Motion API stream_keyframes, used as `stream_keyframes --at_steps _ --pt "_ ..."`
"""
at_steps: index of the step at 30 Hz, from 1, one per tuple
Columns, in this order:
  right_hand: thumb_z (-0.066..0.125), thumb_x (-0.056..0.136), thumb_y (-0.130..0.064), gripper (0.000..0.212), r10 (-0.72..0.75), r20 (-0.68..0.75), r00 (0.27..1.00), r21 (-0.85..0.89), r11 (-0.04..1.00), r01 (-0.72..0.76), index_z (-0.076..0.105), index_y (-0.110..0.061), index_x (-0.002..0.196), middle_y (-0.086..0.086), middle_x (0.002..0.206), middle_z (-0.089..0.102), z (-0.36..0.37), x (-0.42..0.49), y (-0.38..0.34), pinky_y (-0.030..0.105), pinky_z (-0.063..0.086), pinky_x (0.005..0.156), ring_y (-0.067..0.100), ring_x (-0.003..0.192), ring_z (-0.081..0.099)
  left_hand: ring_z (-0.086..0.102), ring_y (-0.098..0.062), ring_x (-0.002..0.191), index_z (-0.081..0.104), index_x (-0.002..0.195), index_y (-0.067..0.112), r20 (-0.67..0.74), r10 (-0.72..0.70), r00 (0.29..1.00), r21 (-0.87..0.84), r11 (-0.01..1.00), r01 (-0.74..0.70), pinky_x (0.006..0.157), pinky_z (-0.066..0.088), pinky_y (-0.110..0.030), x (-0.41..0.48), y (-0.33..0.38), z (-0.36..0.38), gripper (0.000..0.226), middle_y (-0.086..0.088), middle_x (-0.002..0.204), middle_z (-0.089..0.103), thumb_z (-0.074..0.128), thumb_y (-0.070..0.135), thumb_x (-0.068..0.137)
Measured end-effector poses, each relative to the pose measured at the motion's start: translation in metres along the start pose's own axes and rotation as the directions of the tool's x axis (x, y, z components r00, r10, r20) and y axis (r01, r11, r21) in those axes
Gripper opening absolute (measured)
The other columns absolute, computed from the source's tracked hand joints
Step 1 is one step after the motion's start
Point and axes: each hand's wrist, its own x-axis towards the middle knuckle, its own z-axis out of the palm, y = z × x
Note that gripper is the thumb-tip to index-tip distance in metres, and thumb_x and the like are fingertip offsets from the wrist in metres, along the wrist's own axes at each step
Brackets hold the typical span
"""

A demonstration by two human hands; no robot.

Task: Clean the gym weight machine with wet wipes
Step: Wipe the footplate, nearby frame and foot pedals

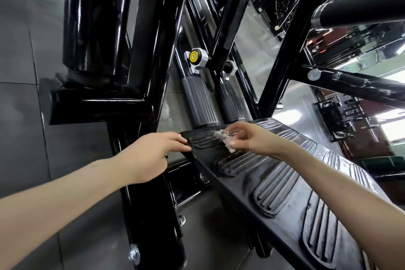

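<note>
A black footplate (258, 184) with ribbed grip pads runs from the centre to the lower right of the black weight machine. My right hand (249, 138) pinches a crumpled, dirty wet wipe (224, 139) and holds it against the plate's far end, by the ribbed pad there. My left hand (151, 155) reaches in from the left with its fingers straight, the fingertips touching the plate's left corner.
Thick black frame tubes (151, 85) rise left and behind the plate. Two grey ribbed pedals (201, 103) hang beyond it under a yellow-capped knob (194, 56). Dark rubber floor tiles (19, 98) lie to the left; other gym machines (341, 116) stand at the right.
</note>
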Motion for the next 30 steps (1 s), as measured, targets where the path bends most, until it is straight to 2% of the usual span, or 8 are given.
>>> stream_keyframes --at_steps 2,6,10,15,19,22,26,30 --pt "0.068 0.085 -0.020 0.023 -0.003 -0.078 0.997 -0.035 0.999 0.001 0.058 -0.014 0.105 0.006 0.081 0.066 0.008 0.008 0.003 0.018 0.042 0.067 0.009 0.068 0.057 0.038 -0.001 0.129 0.061 0.122 0.028 -0.016 0.009 1.000 0.000 1.000 -0.009 0.105 0.025 -0.009 0.004 0.000 0.000 0.073 0.021 0.132 0.046 0.034 -0.017 0.072" --pt "0.072 0.081 -0.015 0.012 0.053 -0.225 0.973 0.022 0.999 -0.049 0.062 -0.010 0.080 0.008 0.084 0.070 0.011 0.027 0.011 0.029 0.049 0.077 0.015 0.075 0.064 0.043 -0.002 0.124 0.063 0.120 0.029 -0.032 0.005 0.999 -0.013 1.000 -0.006 0.104 0.032 -0.014 0.004 -0.001 0.001 0.071 0.025 0.124 0.046 0.035 -0.017 0.074" --pt "0.069 0.085 -0.026 0.017 0.113 -0.352 0.929 0.028 0.994 -0.110 0.067 -0.009 0.082 0.009 0.085 0.072 0.018 0.049 0.001 0.028 0.051 0.069 0.016 0.072 0.064 0.047 -0.001 0.119 0.065 0.117 0.029 -0.047 0.009 0.999 -0.020 1.000 -0.010 0.100 0.035 -0.014 0.004 -0.002 0.003 0.068 0.021 0.124 0.051 0.036 -0.017 0.076" --pt "0.061 0.089 -0.013 0.012 -0.093 -0.212 0.973 -0.064 0.995 0.082 0.068 -0.005 0.095 -0.002 0.083 0.061 0.048 0.044 -0.038 0.004 0.043 0.064 0.007 0.077 0.057 0.052 -0.003 0.114 0.068 0.112 0.030 -0.054 0.022 0.998 -0.010 1.000 -0.023 0.096 0.040 -0.020 0.008 -0.005 0.001 0.067 0.020 0.120 0.055 0.037 -0.016 0.076" --pt "0.064 0.087 -0.015 0.008 -0.074 -0.207 0.976 -0.020 0.997 0.071 0.067 -0.008 0.088 -0.006 0.073 0.062 0.036 0.048 -0.031 0.010 0.046 0.065 0.004 0.065 0.058 0.056 -0.008 0.110 0.067 0.115 0.030 -0.043 0.041 0.998 -0.011 0.999 -0.041 0.095 0.044 -0.024 0.007 -0.006 0.002 0.064 0.025 0.116 0.051 0.038 -0.015 0.078" --pt "0.063 0.088 -0.012 0.013 0.014 -0.277 0.961 -0.021 1.000 -0.021 0.067 0.000 0.087 0.007 0.075 0.069 0.025 0.051 -0.016 0.025 0.055 0.076 0.011 0.065 0.061 0.055 -0.008 0.112 0.067 0.114 0.028 -0.031 0.048 0.998 -0.017 0.999 -0.049 0.096 0.044 -0.026 0.006 -0.007 0.004 0.063 0.023 0.116 0.052 0.038 -0.015 0.079" --pt "0.060 0.087 -0.008 0.008 -0.153 -0.205 0.967 -0.084 0.987 0.139 0.067 -0.005 0.084 -0.004 0.077 0.060 0.047 0.038 -0.041 0.006 0.041 0.062 0.004 0.067 0.054 0.059 -0.009 0.099 0.071 0.107 0.029 -0.041 0.049 0.998 -0.006 0.999 -0.050 0.087 0.047 -0.028 0.011 -0.007 -0.001 0.059 0.022 0.111 0.057 0.040 -0.013 0.080" --pt "0.062 0.085 -0.007 0.014 -0.135 -0.202 0.970 0.082 0.985 0.154 0.065 -0.016 0.074 0.004 0.070 0.066 0.038 0.030 -0.039 0.029 0.051 0.066 0.015 0.065 0.059 0.057 -0.005 0.100 0.071 0.105 0.033 -0.033 0.045 0.998 -0.007 0.999 -0.045 0.088 0.047 -0.025 0.011 -0.009 -0.001 0.064 0.026 0.108 0.056 0.040 -0.015 0.077"
